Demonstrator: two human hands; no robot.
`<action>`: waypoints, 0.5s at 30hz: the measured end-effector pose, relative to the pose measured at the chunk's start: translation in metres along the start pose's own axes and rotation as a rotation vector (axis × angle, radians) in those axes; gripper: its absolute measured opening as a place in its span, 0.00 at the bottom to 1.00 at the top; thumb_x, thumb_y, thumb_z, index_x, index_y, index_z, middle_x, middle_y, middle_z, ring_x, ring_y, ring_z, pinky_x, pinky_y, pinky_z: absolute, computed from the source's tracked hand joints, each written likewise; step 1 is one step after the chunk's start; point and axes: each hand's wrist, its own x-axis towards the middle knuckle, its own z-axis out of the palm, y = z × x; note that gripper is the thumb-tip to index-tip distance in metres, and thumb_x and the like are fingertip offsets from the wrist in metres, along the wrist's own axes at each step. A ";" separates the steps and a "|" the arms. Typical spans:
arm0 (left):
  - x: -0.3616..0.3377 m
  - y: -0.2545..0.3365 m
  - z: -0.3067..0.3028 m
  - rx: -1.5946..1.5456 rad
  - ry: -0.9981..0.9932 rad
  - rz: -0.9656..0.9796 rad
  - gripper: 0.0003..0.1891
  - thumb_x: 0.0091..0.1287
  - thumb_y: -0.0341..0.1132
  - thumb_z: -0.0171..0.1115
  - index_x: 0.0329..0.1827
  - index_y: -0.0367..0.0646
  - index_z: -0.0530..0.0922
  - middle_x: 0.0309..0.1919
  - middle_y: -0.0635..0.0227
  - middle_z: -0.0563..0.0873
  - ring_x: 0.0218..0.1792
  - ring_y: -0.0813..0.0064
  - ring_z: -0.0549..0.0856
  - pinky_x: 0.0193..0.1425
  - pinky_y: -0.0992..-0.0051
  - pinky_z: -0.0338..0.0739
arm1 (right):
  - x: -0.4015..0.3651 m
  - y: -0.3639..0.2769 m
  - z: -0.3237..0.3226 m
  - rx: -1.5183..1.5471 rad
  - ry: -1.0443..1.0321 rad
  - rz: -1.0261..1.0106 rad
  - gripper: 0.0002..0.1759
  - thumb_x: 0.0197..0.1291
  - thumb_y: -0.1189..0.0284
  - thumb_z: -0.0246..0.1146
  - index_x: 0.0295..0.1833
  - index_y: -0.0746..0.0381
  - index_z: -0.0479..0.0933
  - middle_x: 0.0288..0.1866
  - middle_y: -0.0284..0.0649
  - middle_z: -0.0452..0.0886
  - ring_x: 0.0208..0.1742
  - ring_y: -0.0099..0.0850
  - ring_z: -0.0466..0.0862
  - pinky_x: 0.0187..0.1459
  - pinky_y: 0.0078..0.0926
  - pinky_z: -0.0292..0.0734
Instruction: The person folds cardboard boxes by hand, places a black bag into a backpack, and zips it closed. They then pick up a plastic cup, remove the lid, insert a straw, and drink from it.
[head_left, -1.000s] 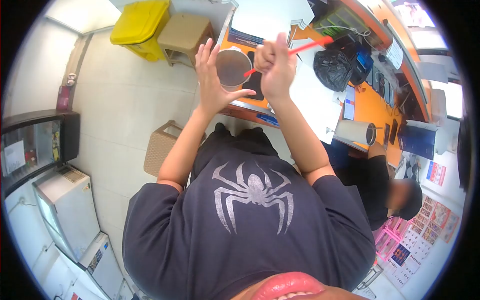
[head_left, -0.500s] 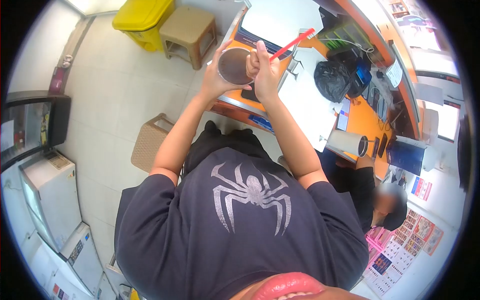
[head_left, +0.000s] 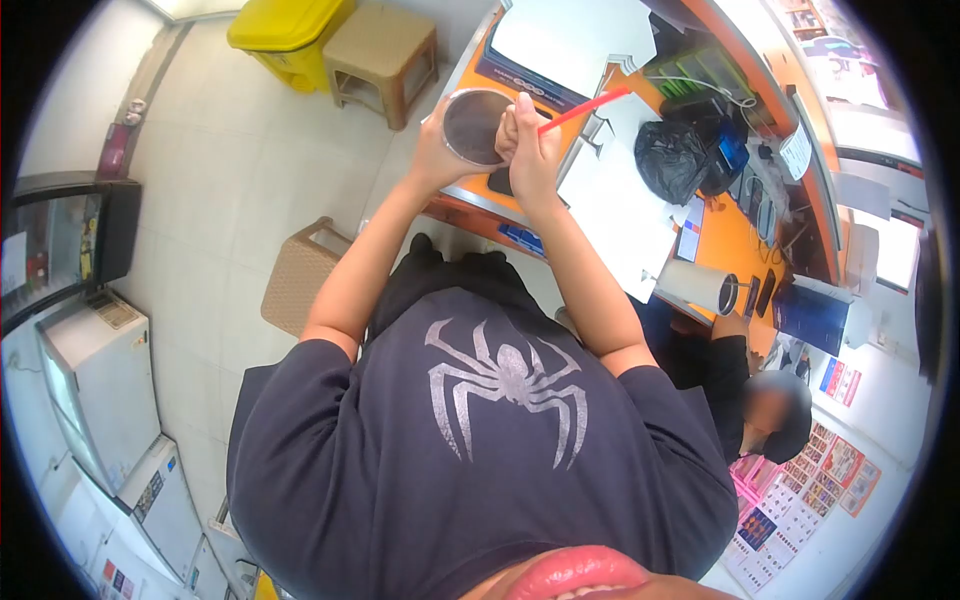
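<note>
My left hand (head_left: 432,152) is wrapped round the side of a round, clear-rimmed cup (head_left: 470,128) with a dark brown inside. The cup is held up over the near edge of the desk, its mouth facing me. My right hand (head_left: 532,150) is closed in a fist at the cup's right rim, thumb on top. Out of that fist a thin red stick (head_left: 590,108) points up and to the right; its other end is hidden by the fingers. A dark flat object (head_left: 500,182) lies on the desk just below the cup.
White papers (head_left: 610,190) and dark blue books (head_left: 520,80) cover much of the orange desk (head_left: 735,235). A black plastic bag (head_left: 668,160) sits farther right. A person (head_left: 720,370) is at my right near a mug (head_left: 695,285). Stools (head_left: 300,275) and a yellow bin (head_left: 285,35) stand left.
The red stick has tipped lower to the right as my right fist turned. The cup has shifted slightly up and right with my left hand. Both grips stay closed.
</note>
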 end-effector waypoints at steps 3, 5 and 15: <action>0.001 0.000 0.000 0.024 0.009 0.003 0.38 0.36 0.33 0.80 0.56 0.42 0.74 0.50 0.66 0.81 0.49 0.71 0.81 0.56 0.71 0.76 | 0.004 -0.007 -0.006 -0.641 -0.001 -0.373 0.18 0.66 0.65 0.59 0.26 0.63 0.68 0.24 0.34 0.68 0.24 0.21 0.65 0.25 0.19 0.61; 0.001 -0.001 0.000 0.031 0.027 0.041 0.39 0.34 0.40 0.83 0.53 0.42 0.74 0.46 0.65 0.83 0.46 0.71 0.84 0.52 0.71 0.79 | -0.009 -0.045 0.000 -0.820 -0.047 -0.344 0.10 0.60 0.70 0.65 0.34 0.65 0.73 0.30 0.39 0.73 0.29 0.26 0.71 0.30 0.22 0.68; 0.001 0.003 0.002 0.041 0.051 0.041 0.50 0.34 0.44 0.85 0.62 0.44 0.65 0.50 0.63 0.82 0.49 0.69 0.84 0.54 0.69 0.80 | -0.012 -0.052 -0.016 -1.192 -0.278 -0.137 0.08 0.57 0.74 0.65 0.35 0.66 0.73 0.34 0.46 0.77 0.40 0.43 0.80 0.42 0.35 0.75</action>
